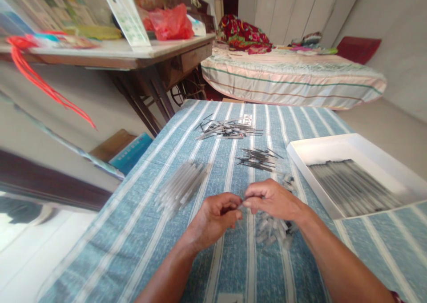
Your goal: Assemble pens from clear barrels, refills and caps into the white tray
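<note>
My left hand (218, 216) and my right hand (271, 199) meet above the cloth, fingertips pinched together. A small pale piece seems to sit between them, but fingers and blur hide its kind. Below my right hand lies a heap of short clear caps (271, 229), partly covered by the hand and wrist. To the left of my left hand is a bundle of translucent pen-like tubes (183, 185). Just beyond my right hand are thin dark sticks like pen refills (258, 159). Farther back lies a mixed pile of thin dark and pale sticks (227, 128).
A white open box (312, 180) on the right holds a row of grey, dark-ended sticks (350, 187). Blue striped cloth (133, 232) covers the table. A wooden desk (133, 62) with a red plastic bag (171, 22) stands back left; a bed (290, 74) lies behind.
</note>
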The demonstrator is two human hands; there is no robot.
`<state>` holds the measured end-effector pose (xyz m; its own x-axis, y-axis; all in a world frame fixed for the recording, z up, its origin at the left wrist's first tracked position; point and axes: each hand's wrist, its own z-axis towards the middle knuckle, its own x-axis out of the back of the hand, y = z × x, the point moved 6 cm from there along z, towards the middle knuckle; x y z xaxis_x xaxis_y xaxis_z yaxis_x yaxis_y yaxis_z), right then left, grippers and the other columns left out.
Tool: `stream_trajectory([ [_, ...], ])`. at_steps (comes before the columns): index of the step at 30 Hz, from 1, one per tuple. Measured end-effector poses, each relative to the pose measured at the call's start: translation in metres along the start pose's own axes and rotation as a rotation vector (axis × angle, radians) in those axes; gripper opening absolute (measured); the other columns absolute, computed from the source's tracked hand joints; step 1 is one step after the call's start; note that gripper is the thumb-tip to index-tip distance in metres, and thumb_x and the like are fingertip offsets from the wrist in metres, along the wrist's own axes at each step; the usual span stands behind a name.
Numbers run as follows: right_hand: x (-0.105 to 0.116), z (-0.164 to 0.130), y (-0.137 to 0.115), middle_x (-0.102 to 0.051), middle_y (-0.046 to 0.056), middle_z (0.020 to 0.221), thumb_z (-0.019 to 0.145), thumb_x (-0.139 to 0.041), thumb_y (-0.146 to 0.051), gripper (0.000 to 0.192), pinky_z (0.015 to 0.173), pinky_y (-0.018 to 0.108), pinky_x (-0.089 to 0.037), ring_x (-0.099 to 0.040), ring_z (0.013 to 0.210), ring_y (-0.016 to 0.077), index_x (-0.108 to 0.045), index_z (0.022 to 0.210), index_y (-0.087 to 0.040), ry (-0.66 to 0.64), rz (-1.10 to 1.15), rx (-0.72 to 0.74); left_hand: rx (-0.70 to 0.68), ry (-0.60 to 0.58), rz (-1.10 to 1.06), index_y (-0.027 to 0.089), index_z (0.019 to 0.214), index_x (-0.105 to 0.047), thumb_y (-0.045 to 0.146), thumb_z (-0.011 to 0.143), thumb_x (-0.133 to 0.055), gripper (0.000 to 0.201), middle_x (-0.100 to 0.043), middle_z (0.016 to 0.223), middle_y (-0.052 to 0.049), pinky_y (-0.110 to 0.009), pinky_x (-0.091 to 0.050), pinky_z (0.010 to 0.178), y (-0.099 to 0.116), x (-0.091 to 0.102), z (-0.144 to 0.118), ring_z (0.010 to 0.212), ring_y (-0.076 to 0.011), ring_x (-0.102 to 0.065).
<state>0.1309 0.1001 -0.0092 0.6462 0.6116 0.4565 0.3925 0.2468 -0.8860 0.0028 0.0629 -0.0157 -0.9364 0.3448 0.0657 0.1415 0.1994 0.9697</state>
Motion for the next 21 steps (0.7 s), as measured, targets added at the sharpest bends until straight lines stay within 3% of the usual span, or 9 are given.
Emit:
stream_trajectory([
  [3, -0.0011, 0.0009, 0.0011, -0.054, -0.002, 0.049, 0.087, -0.046, -0.04, 0.043, 0.048, 0.018, -0.033, -0.047, 0.048, 0.0074, -0.053, 0.054, -0.014, 0.005, -0.066, -0.01, -0.006, 0.008, -0.01, 0.015, 0.078, -0.062, 0.019, 0.068, -0.059, 0.011, -0.06, 0.061, 0.003, -0.021, -0.04, 0.048, -0.001, 0.0006, 0.0001, 0.048, -0.0078, -0.05],
  [8, -0.0004, 0.0016, 0.0013, -0.057, -0.003, 0.055, 0.082, -0.055, -0.039, 0.029, 0.047, 0.017, -0.032, -0.048, 0.05, 0.0074, -0.058, 0.065, -0.015, 0.022, -0.039, -0.017, 0.011, 0.012, 0.0, 0.014, 0.079, -0.06, 0.018, 0.069, -0.06, 0.012, -0.056, 0.055, 0.005, -0.019, -0.037, 0.046, -0.0001, 0.0007, 0.0, 0.047, -0.007, -0.048],
  [12, -0.001, 0.0015, 0.0012, -0.051, -0.003, 0.046, 0.087, -0.045, -0.044, 0.046, 0.047, 0.017, -0.032, -0.046, 0.047, 0.0074, -0.051, 0.053, -0.015, 0.025, -0.08, -0.04, 0.017, 0.022, -0.013, 0.015, 0.078, -0.058, 0.018, 0.068, -0.06, 0.011, -0.052, 0.053, 0.007, -0.02, -0.036, 0.046, 0.001, 0.0007, 0.0001, 0.046, -0.0067, -0.046],
  [16, -0.0007, 0.0013, -0.0013, -0.053, -0.004, 0.053, 0.082, -0.054, -0.042, 0.034, 0.046, 0.017, -0.031, -0.046, 0.05, 0.0074, -0.055, 0.062, -0.015, 0.035, -0.048, -0.025, 0.028, 0.037, -0.013, 0.016, 0.082, -0.057, 0.019, 0.068, -0.06, 0.014, -0.053, 0.055, 0.007, -0.02, -0.037, 0.047, 0.0016, 0.0003, 0.0007, 0.047, -0.0073, -0.048],
  [21, -0.0018, 0.0022, 0.0023, -0.05, -0.003, 0.046, 0.086, -0.044, -0.047, 0.046, 0.046, 0.017, -0.031, -0.045, 0.046, 0.0075, -0.051, 0.054, -0.015, 0.02, -0.062, -0.066, 0.023, 0.017, -0.021, 0.016, 0.081, -0.057, 0.019, 0.068, -0.06, 0.014, -0.051, 0.054, 0.007, -0.02, -0.037, 0.048, 0.0016, -0.0016, 0.001, 0.048, -0.0071, -0.047],
])
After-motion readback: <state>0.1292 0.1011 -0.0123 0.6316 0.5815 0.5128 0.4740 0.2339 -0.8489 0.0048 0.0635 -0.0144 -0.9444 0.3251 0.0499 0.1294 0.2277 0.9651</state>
